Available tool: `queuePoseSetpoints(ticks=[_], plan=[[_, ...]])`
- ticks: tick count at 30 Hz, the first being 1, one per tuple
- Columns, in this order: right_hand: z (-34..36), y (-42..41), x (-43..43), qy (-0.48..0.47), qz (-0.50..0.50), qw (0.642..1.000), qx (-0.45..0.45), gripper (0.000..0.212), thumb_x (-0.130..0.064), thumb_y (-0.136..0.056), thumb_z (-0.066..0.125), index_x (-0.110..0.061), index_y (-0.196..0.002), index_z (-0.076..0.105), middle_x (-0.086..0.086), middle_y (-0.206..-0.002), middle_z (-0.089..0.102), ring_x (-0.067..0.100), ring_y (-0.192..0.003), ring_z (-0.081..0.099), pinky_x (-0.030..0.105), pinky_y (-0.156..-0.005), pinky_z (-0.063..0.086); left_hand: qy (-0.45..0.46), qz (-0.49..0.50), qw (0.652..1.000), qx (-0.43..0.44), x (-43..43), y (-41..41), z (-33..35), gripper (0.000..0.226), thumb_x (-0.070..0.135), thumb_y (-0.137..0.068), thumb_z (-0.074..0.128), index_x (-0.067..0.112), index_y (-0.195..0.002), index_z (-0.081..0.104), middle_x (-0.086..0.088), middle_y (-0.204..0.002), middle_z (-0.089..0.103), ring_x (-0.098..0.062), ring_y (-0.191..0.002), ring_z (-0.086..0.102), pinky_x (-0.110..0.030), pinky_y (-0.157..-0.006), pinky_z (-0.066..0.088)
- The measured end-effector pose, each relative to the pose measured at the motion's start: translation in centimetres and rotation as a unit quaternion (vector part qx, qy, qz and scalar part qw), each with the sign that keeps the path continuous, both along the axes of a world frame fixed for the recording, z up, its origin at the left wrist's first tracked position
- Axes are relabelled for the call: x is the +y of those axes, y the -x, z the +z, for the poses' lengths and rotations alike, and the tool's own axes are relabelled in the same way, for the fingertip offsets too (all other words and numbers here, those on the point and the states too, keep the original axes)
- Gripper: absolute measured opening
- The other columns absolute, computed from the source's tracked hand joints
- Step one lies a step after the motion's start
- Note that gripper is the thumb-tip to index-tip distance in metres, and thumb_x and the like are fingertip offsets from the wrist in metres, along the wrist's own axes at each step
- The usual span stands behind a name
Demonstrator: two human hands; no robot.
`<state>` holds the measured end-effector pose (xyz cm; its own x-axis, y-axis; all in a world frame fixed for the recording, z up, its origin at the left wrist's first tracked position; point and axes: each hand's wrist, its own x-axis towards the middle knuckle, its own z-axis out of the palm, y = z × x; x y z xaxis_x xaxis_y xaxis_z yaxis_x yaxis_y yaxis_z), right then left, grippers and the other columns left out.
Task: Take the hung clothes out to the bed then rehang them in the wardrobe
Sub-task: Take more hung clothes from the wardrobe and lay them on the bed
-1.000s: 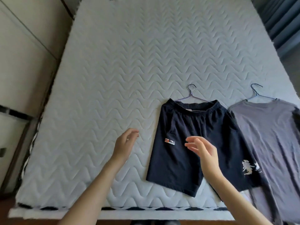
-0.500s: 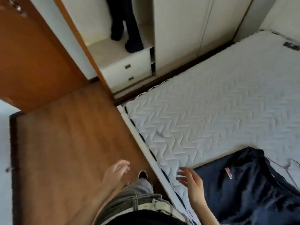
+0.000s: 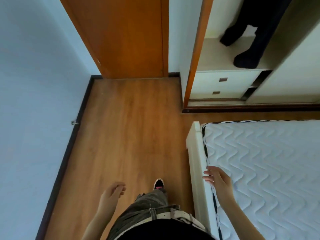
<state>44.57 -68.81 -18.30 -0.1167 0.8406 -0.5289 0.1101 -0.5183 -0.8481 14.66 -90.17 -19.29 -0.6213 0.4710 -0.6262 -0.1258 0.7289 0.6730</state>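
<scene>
The open wardrobe (image 3: 225, 54) stands at the upper right, and a dark garment (image 3: 249, 40) hangs inside it, its ends resting on the inner shelf. The bed's white quilted mattress (image 3: 270, 167) fills the lower right; no clothes show on the part in view. My left hand (image 3: 110, 193) hangs empty over the wooden floor with loosely curled fingers. My right hand (image 3: 218, 181) is empty with fingers spread, above the mattress's near edge.
Two white drawers (image 3: 223, 85) sit under the wardrobe shelf. An orange wooden door (image 3: 124, 35) stands at the top centre beside a pale blue wall (image 3: 34, 101). Wooden floor (image 3: 124, 135) runs between wall and bed frame (image 3: 195, 161). My shoe (image 3: 159, 184) points toward the wardrobe.
The view has swung left from the bed to the floor and wardrobe. The navy shorts and grey shirt on the mattress have left the frame. Both hands stay empty.
</scene>
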Motion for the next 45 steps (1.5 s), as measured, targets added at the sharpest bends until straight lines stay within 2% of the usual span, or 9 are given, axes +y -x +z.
queuePoseSetpoints(ticks=[6,10,12,18,28,34,36,39,45], plan=[[1.4,7.0,5.5,0.031,-0.02,0.999,-0.017,0.025,-0.01,-0.101,0.045,-0.001,-0.096,0.067,0.022,-0.088,0.07,0.027,-0.071,0.069,0.026,-0.064,0.058,-0.022,-0.061,0.998,0.001,10.8,9.7,1.9,0.021,0.025,-0.098,0.048,0.025,-0.095,0.069,0.002,-0.094,0.071,-0.016,-0.092,0.066,-0.038,-0.088,0.051],[1.6,9.1,9.8,0.026,-0.045,0.998,-0.044,0.026,-0.01,-0.101,0.044,0.002,-0.097,0.067,0.023,-0.091,0.07,0.036,-0.078,0.067,0.036,-0.073,0.056,-0.071,-0.093,0.993,0.002,19.9,13.2,3.3,0.02,0.021,-0.098,0.049,0.022,-0.1,0.069,0.002,-0.096,0.072,-0.012,-0.093,0.066,-0.03,-0.086,0.051],[1.4,10.2,12.8,0.024,-0.059,0.997,-0.049,0.026,-0.008,-0.1,0.044,0.003,-0.098,0.067,0.022,-0.089,0.07,0.036,-0.078,0.067,0.03,-0.067,0.057,-0.086,-0.106,0.991,0.002,24.8,14.6,3.6,0.02,0.021,-0.098,0.05,0.026,-0.098,0.069,0.003,-0.096,0.072,-0.009,-0.093,0.066,-0.027,-0.085,0.05],[-1.0,15.4,24.7,0.045,-0.106,0.993,-0.036,0.024,-0.004,-0.098,0.045,0.005,-0.095,0.066,0.025,-0.085,0.069,0.036,-0.072,0.066,0.026,-0.06,0.057,-0.072,-0.133,0.988,-0.018,38.1,19.2,1.8,0.022,0.022,-0.098,0.05,0.03,-0.09,0.069,-0.002,-0.093,0.073,-0.018,-0.093,0.067,-0.042,-0.09,0.051],[2.0,25.6,47.5,0.005,-0.101,0.995,-0.013,0.023,-0.003,-0.097,0.046,0.002,-0.096,0.069,0.021,-0.083,0.07,0.029,-0.069,0.069,0.038,-0.075,0.058,-0.043,-0.154,0.987,0.013,55.1,28.5,2.6,0.021,0.023,-0.099,0.047,0.025,-0.094,0.068,-0.001,-0.094,0.071,-0.019,-0.092,0.066,-0.04,-0.087,0.052],[3.0,27.4,54.6,-0.018,-0.093,0.995,-0.026,0.024,-0.004,-0.098,0.046,-0.002,-0.097,0.069,0.016,-0.081,0.071,0.022,-0.068,0.07,0.029,-0.067,0.059,-0.001,-0.178,0.984,0.004,63.6,30.5,2.0,0.021,0.024,-0.1,0.047,0.021,-0.097,0.067,-0.005,-0.099,0.07,-0.023,-0.095,0.066,-0.039,-0.089,0.051],[1.4,25.5,59.7,-0.003,-0.214,0.977,-0.024,0.024,-0.004,-0.098,0.045,-0.003,-0.096,0.069,0.016,-0.081,0.07,0.021,-0.067,0.07,0.025,-0.065,0.058,0.008,-0.302,0.953,-0.029,76.1,30.6,0.9,0.022,0.028,-0.1,0.047,0.019,-0.102,0.067,-0.005,-0.104,0.069,-0.022,-0.099,0.064,-0.037,-0.09,0.05],[2.7,24.9,60.4,-0.017,-0.231,0.972,-0.033,0.024,-0.004,-0.098,0.046,-0.004,-0.093,0.07,0.015,-0.08,0.07,0.022,-0.069,0.068,0.023,-0.061,0.056,-0.005,-0.395,0.918,-0.042,79.3,27.2,3.0,0.021,0.028,-0.1,0.045,0.022,-0.104,0.065,0.002,-0.107,0.065,-0.015,-0.103,0.06,-0.028,-0.088,0.045],[2.3,17.4,61.9,-0.002,-0.41,0.912,-0.031,0.022,-0.002,-0.096,0.048,-0.002,-0.089,0.069,0.021,-0.079,0.067,0.026,-0.068,0.065,0.027,-0.06,0.057,-0.036,-0.623,0.78,-0.033,91.7,15.7,5.2,0.02,0.035,-0.099,0.045,0.038,-0.101,0.064,0.016,-0.103,0.068,0.001,-0.099,0.062,-0.022,-0.085,0.045]])
